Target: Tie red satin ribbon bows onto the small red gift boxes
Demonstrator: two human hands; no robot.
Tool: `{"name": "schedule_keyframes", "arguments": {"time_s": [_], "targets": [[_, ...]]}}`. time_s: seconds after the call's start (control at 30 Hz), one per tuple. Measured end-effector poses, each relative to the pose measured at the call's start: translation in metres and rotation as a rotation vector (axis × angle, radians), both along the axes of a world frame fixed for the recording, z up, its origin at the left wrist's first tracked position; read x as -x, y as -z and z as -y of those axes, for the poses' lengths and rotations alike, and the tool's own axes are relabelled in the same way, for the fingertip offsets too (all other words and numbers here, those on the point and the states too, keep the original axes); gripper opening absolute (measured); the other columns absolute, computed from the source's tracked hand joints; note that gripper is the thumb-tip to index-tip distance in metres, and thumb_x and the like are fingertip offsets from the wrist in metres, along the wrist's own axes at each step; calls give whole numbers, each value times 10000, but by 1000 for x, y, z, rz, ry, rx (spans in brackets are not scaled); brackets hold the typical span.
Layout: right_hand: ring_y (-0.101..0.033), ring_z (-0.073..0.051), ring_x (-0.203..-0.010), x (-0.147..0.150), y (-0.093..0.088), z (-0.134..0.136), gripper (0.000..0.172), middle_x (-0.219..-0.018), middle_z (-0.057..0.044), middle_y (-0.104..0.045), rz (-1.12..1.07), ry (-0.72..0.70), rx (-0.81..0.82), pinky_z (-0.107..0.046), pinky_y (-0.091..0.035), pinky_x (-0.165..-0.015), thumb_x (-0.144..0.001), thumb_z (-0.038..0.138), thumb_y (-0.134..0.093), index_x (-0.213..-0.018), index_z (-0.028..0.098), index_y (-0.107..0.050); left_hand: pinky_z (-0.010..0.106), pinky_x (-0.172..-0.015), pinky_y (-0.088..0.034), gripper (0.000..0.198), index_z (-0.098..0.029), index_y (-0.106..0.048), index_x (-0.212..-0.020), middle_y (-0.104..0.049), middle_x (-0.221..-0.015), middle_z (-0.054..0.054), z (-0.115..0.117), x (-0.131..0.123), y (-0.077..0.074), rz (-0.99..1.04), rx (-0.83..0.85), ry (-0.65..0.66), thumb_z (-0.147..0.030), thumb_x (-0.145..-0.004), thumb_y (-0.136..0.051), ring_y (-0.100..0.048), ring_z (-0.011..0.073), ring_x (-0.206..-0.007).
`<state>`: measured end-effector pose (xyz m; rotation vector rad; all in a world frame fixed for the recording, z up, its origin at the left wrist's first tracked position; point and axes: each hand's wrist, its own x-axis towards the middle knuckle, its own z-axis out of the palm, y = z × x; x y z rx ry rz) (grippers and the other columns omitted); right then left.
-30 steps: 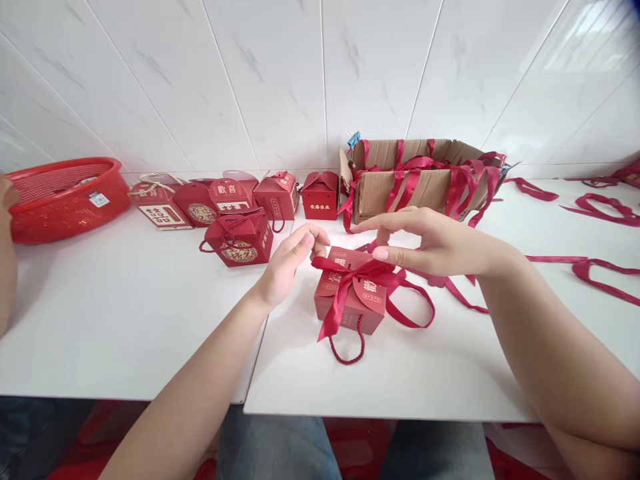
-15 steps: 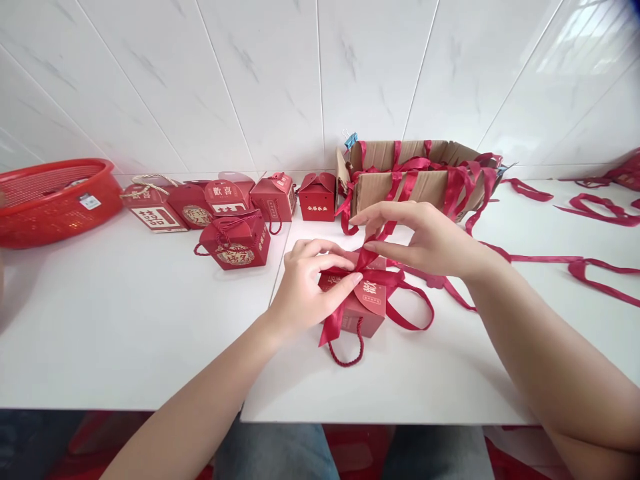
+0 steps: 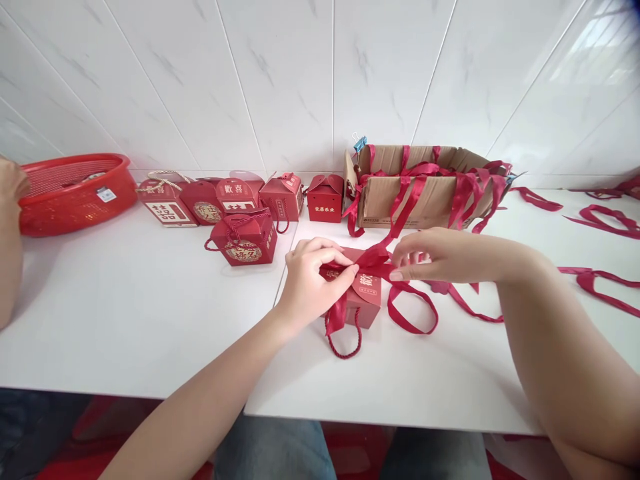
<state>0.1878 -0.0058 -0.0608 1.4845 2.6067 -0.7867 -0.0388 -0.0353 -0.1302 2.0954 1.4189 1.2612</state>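
A small red gift box [image 3: 364,310] with gold lettering stands in front of me, with a twisted cord handle [image 3: 345,357] hanging over its near side. Red satin ribbon [image 3: 374,256] is gathered at a crossing on top of it. My left hand [image 3: 315,280] pinches the ribbon at that crossing, thumb against index finger. Just to the right, my right hand [image 3: 430,257] has its thumb and curled fingers on the ribbon's right part; the grip is partly hidden. From there a loose ribbon loop [image 3: 434,327] lies on the table.
Behind is a cardboard box [image 3: 395,210] draped with red ribbons, a blue binder clip [image 3: 360,143] at its corner. Several red gift boxes [image 3: 245,247] stand at left, near a red plastic basket [image 3: 75,207]. Another person's arm [image 3: 7,247] enters at far left. Ribbon strips [image 3: 600,283] lie right.
My right hand has moved from the upright ribbon strand down and right to the ribbon's right part. My left hand keeps its pinch. The other person's arm shows more at far left.
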Motion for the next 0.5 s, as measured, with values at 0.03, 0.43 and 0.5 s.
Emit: {"name": "schedule_keyframes", "arguments": {"time_s": [0.03,0.43,0.5], "targets": [[-517,-147,-557,3,1,0,409,-731,-30,-584,0,-12,3,-272,-380,-463,-823,596,-471,-790,216,-618,443,-921,-373,65,-218,-668,-686,-630,-910,22,0,0,0,4,6,-2,-260,-730,-691,-561,220,-931],[-279,-95,-483,24,2,14,306,-548,29,-341,-108,-263,72,-266,-238,-453,-843,327,-471,-575,185,-429,494,-924,-314,95,-242,-678,-680,-641,-981,21,-6,3,3,-44,42,-52,-313,-742,-686,-502,263,-1023],[-304,-97,-491,26,2,15,277,-559,28,-374,-107,-278,70,-264,-242,-454,-836,312,-479,-589,187,-461,493,-914,-312,100,-243,-679,-679,-645,-980,23,-7,3,4,-59,31,-58,-320,-742,-688,-493,267,-1025]]}}
